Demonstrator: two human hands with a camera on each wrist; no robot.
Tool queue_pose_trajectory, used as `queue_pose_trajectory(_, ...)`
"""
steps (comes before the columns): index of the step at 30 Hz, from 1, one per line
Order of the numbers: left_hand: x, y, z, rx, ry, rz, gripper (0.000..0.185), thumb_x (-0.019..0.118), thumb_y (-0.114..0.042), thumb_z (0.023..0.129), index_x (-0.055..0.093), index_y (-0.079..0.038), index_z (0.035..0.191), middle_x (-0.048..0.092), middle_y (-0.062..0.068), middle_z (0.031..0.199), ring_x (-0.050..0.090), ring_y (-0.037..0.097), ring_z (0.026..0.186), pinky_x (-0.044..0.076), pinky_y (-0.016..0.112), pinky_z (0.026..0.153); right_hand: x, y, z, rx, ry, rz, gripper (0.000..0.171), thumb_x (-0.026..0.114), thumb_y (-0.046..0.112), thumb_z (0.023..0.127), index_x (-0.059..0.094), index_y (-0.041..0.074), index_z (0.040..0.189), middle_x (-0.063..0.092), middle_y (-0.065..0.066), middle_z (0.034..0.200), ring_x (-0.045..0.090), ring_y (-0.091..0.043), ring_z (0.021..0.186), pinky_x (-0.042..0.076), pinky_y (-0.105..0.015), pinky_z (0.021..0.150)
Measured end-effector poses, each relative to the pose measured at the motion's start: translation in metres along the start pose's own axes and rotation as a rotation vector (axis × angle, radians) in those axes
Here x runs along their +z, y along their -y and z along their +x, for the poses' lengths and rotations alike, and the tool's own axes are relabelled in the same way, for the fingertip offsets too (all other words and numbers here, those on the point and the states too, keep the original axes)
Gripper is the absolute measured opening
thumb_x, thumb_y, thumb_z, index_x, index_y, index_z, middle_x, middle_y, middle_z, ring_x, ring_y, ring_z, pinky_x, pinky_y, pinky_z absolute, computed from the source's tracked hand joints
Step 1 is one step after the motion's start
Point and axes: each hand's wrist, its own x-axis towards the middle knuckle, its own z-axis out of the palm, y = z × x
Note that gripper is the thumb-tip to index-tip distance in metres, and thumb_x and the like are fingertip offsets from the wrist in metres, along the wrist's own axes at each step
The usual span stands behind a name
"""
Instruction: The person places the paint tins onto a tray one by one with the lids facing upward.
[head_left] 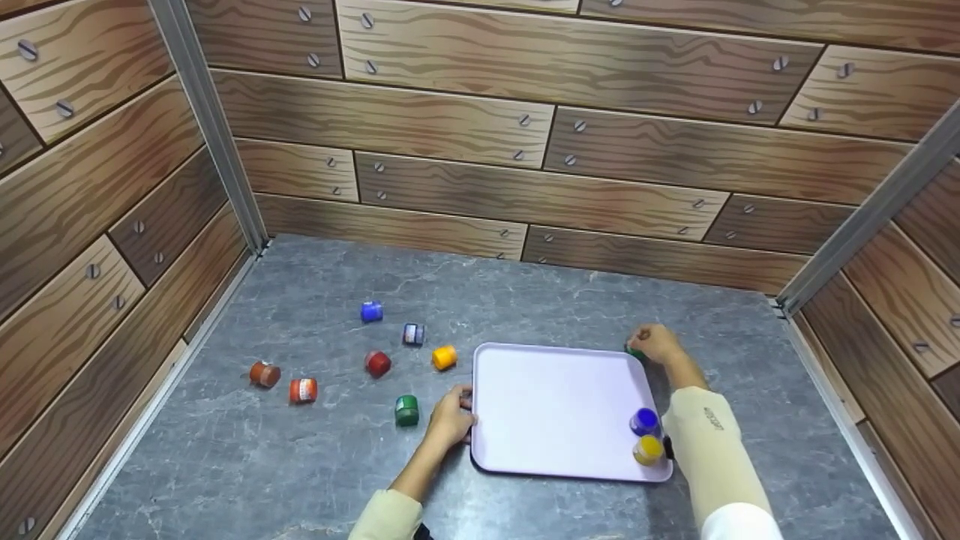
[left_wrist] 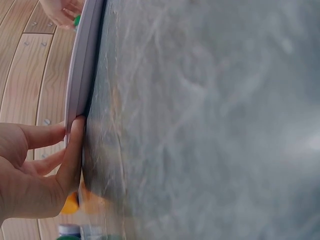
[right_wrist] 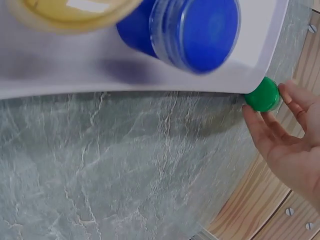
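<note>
A pale lilac tray [head_left: 562, 409] lies on the grey table. Its left rim is pinched by my left hand [head_left: 451, 417]; the left wrist view shows fingers [left_wrist: 74, 150] on both sides of the edge. At the tray's far right corner, my right hand [head_left: 657, 345] holds a small paint jar with a green lid [right_wrist: 263, 95] between thumb and fingers. The jar is mostly covered by the hand in the head view. On the tray's right side stand a blue paint jar [head_left: 644, 421] and a yellow paint jar [head_left: 648, 450], close together.
Left of the tray lie several paint jars: a green one [head_left: 406, 410], an orange-yellow one [head_left: 444, 358], a dark red one [head_left: 378, 364], a dark blue one [head_left: 414, 334], a blue one [head_left: 372, 311], an orange-red one [head_left: 303, 390] and a brownish one [head_left: 265, 373]. Wood-patterned walls [head_left: 450, 112] enclose the table.
</note>
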Motion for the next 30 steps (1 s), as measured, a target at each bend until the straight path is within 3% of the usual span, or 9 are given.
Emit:
queue_pose_trajectory(3,0.0,0.0,-0.001,0.005,0.001,-0.005,0.048,0.057,0.015,0.069,0.053,0.005,0.116,0.059,0.01,0.085,0.056,0.02,0.06,0.05,0.029,0.04,-0.003,0.011,-0.008,-0.008,-0.004,-0.046,0.017,0.064,0.005,0.08,0.049,-0.001,0.076,0.052,-0.008,0.073,0.047,-0.025,0.071,0.041,-0.036,0.062)
queue_pose_trajectory(9,0.0,-0.001,0.0,-0.014,0.005,-0.009,0.048,0.058,0.014,0.07,0.053,0.004,0.117,0.059,0.01,0.086,0.056,0.019,0.062,0.05,0.029,0.041,-0.008,0.013,-0.014,0.052,-0.003,-0.003,0.026,0.065,-0.007,0.074,0.044,-0.007,0.09,0.051,-0.018,0.089,0.047,-0.033,0.086,0.042,-0.045,0.076)
queue_pose_trajectory(16,0.0,0.001,-0.001,-0.013,0.009,-0.002,0.047,0.058,0.014,0.07,0.053,0.004,0.116,0.058,0.01,0.087,0.055,0.021,0.065,0.05,0.03,0.041,-0.016,0.012,-0.024,0.03,0.062,-0.018,0.027,0.061,-0.013,0.065,0.046,-0.005,0.085,0.053,-0.02,0.085,0.05,-0.032,0.081,0.044,-0.038,0.067)
queue_pose_trajectory(24,0.0,0.0,0.0,-0.01,0.01,-0.008,0.047,0.057,0.014,0.07,0.054,0.003,0.116,0.06,0.009,0.086,0.056,0.02,0.064,0.05,0.029,0.041,-0.016,0.018,-0.034,0.016,0.08,-0.136,0.012,0.057,-0.006,0.075,0.049,-0.003,0.083,0.055,-0.016,0.08,0.051,-0.029,0.075,0.045,-0.039,0.063)
queue_pose_trajectory(30,-0.001,0.0,-0.001,0.008,0.001,0.012,0.047,0.058,0.013,0.069,0.054,0.004,0.115,0.059,0.009,0.085,0.055,0.02,0.063,0.049,0.028,0.04,-0.015,0.014,-0.034,0.085,0.095,-0.203,0.031,0.064,0.004,0.079,0.053,-0.018,0.099,0.057,-0.029,0.093,0.054,-0.043,0.091,0.045,-0.049,0.078)
